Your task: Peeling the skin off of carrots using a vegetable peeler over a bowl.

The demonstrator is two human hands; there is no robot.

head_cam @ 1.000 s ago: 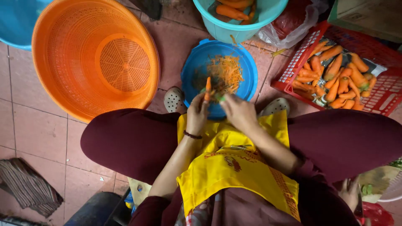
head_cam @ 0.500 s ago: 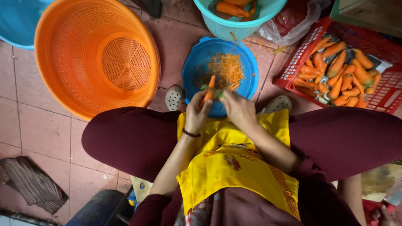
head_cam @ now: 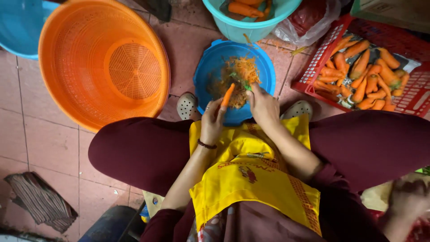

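Note:
My left hand (head_cam: 212,120) grips a small orange carrot (head_cam: 227,95), tip pointing up over a blue plastic bowl (head_cam: 210,67) on the floor between my feet. My right hand (head_cam: 263,105) holds a green-handled peeler (head_cam: 244,84) against the carrot's upper end. Orange peelings (head_cam: 239,74) lie heaped in the bowl. I sit low with knees spread, wearing maroon trousers and a yellow apron (head_cam: 251,179).
A large orange mesh basket (head_cam: 103,62) stands at left, with a blue tub (head_cam: 18,31) behind it. A teal bucket (head_cam: 246,24) holds peeled carrots. A red crate (head_cam: 313,71) at right holds several unpeeled carrots (head_cam: 367,76). Another person's hand (head_cam: 410,201) shows at bottom right.
The carrot and both hands have stayed over the blue bowl, with only small shifts of the peeler along the carrot. The view has drifted slightly.

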